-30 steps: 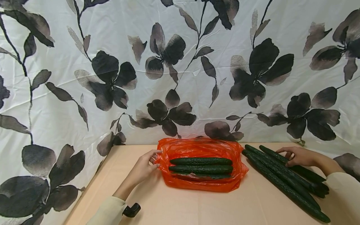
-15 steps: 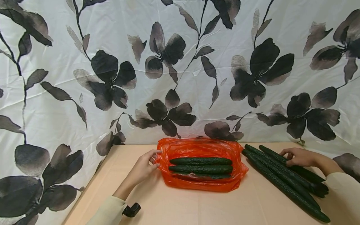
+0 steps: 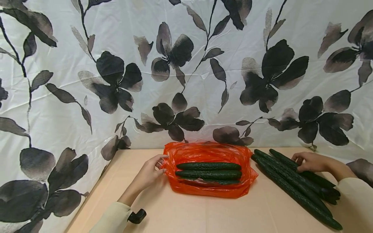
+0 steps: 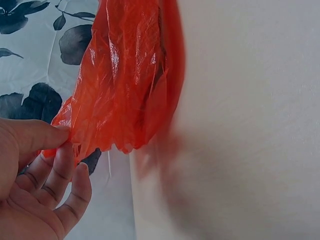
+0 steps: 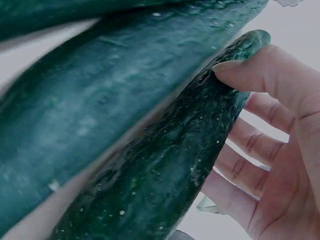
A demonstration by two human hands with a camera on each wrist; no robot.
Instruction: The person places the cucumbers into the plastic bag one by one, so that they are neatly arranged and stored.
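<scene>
My left hand (image 3: 150,171) pinches the left edge of a red plastic bag (image 3: 209,193) between thumb and fingers. In the left wrist view, the bag's crumpled end (image 4: 125,90) stretches away from the fingertips. Dark green cucumbers lie in the bag's opening, a back one (image 3: 208,166) and a front one (image 3: 208,175), with another partly hidden under the film. My right hand (image 3: 313,162) grips the rearmost cucumber (image 3: 319,180) of a pile on the right. The right wrist view shows the thumb on top of this cucumber (image 5: 155,165) and fingers along its far side.
Beside the held cucumber lie more loose ones, a long one (image 3: 297,191) slanting towards the front right. All rest on a pale peach tabletop (image 3: 227,215). A floral cloth (image 3: 221,106) hangs behind the table. A black device (image 3: 137,216) sits at the left wrist.
My right hand has shifted slightly to the right along the cucumber. The left hand stays at the bag's edge, and the bag and cucumbers have not moved.
</scene>
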